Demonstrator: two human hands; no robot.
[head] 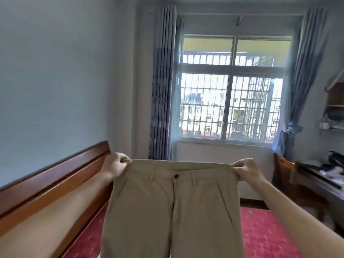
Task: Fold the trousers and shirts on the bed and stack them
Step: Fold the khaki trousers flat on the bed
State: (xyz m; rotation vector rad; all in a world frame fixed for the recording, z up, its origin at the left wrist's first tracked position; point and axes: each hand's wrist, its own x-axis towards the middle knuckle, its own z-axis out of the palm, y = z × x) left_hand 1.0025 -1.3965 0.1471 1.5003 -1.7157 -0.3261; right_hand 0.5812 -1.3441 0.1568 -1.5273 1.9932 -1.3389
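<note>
Red bed point(264, 237) under barred window point(230, 101); L hand point(116, 165) & R hand point(245, 169) outstretched, fingers pinching trousers point(173, 207) waistband.

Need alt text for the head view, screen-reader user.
Two bare hands, left hand and right hand, hold khaki trousers up by the waistband corners, front facing the camera, above a red bed cover. A barred window with blue curtains is behind.

Bright daylight from the window point(229, 90) (glary panes), soft, wide-angle-bent edges.
</note>
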